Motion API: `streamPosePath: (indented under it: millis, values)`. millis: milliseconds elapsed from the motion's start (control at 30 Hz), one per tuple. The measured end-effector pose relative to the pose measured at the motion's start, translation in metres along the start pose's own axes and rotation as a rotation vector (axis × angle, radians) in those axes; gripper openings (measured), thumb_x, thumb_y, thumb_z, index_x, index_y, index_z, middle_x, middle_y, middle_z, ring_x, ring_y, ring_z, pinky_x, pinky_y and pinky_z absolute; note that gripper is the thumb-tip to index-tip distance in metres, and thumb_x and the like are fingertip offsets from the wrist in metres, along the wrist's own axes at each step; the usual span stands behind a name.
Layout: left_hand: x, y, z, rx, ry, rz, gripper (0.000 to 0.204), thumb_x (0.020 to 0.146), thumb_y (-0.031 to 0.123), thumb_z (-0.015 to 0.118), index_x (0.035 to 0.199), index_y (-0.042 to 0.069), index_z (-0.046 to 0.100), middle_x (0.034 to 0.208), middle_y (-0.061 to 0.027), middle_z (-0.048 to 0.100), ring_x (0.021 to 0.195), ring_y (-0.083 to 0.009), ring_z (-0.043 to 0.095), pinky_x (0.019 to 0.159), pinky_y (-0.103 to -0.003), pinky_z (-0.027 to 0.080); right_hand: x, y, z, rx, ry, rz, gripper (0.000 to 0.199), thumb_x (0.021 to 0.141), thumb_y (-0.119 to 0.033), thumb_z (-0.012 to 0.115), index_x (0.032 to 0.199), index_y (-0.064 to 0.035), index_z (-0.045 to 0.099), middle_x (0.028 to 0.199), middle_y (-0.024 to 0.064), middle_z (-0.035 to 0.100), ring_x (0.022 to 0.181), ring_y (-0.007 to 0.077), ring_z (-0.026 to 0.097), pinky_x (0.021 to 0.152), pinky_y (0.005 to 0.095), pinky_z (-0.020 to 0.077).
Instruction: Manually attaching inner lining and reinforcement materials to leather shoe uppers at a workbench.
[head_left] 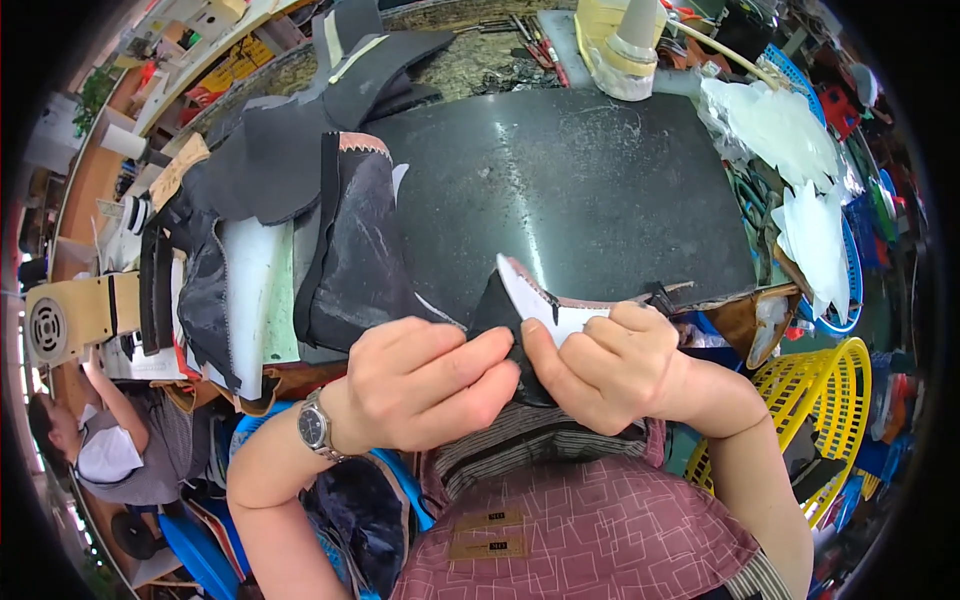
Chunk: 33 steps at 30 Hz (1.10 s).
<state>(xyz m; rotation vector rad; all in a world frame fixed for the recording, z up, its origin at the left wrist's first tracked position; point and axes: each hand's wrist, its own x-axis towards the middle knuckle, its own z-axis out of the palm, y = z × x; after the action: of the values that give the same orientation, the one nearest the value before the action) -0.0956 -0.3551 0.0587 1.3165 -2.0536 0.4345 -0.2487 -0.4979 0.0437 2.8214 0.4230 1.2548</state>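
Note:
Close in front of my body I hold a black leather piece, like part of a shoe upper (pixel 494 304), with a white lining (pixel 568 322) and a pinkish edge. My left hand (pixel 430 385), with a metal watch (pixel 314 424) on its wrist, pinches the piece from the left. My right hand (pixel 612 365) grips its lined side, thumb pressed at the fold near the left fingertips. Both hands are closed and nearly touching; the lower part is partly hidden behind them. A larger black boot-shaped leather piece (pixel 362 245) with a zigzag-stitched top lies just beyond my left hand.
Beneath lies a dark work board (pixel 580 190). More black leather pieces (pixel 270 150) are stacked at left. A cone-shaped container (pixel 632 50) stands at the back; whitish sheets (pixel 775 130) lie at right, above a yellow basket (pixel 855 400). Another person (pixel 125 440) sits at far left.

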Motion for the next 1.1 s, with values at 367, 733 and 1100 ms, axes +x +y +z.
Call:
streamPosePath:
  millis: [367, 733, 1100]
  values:
    - [-0.004, 0.015, 0.000, 0.038, 0.034, -0.296, 0.033, 0.054, 0.002, 0.061, 0.087, -0.002, 0.060, 0.084, -0.0118, 0.058, 0.062, -0.0227, 0.057, 0.051, -0.031, 0.045, 0.002, 0.001, 0.000, 0.044, -0.041, 0.091, 0.025, 0.056, -0.010, 0.059, 0.079, -0.0020, 0.062, 0.055, -0.0039, 0.036, 0.044, 0.0061, 0.039, 0.041, 0.0224, 0.0247]
    - [-0.012, 0.016, 0.002, 0.236, 0.003, -0.093, 0.026, 0.066, 0.004, 0.061, 0.092, 0.002, 0.063, 0.085, -0.0048, 0.056, 0.054, -0.0104, 0.049, 0.044, -0.021, 0.035, 0.004, -0.001, 0.004, 0.071, -0.040, 0.109, 0.022, 0.057, -0.009, 0.060, 0.078, -0.0026, 0.063, 0.055, -0.0039, 0.036, 0.044, 0.0061, 0.039, 0.041, 0.0227, 0.0244]
    - [-0.013, 0.022, 0.004, 0.169, 0.048, -0.170, 0.032, 0.061, 0.004, 0.061, 0.094, 0.003, 0.065, 0.081, -0.0026, 0.054, 0.053, -0.0102, 0.048, 0.044, -0.021, 0.034, 0.001, -0.004, 0.003, 0.026, 0.019, 0.060, 0.024, 0.056, -0.010, 0.060, 0.077, 0.0001, 0.063, 0.053, -0.0043, 0.033, 0.043, 0.0056, 0.037, 0.042, 0.0224, 0.0227]
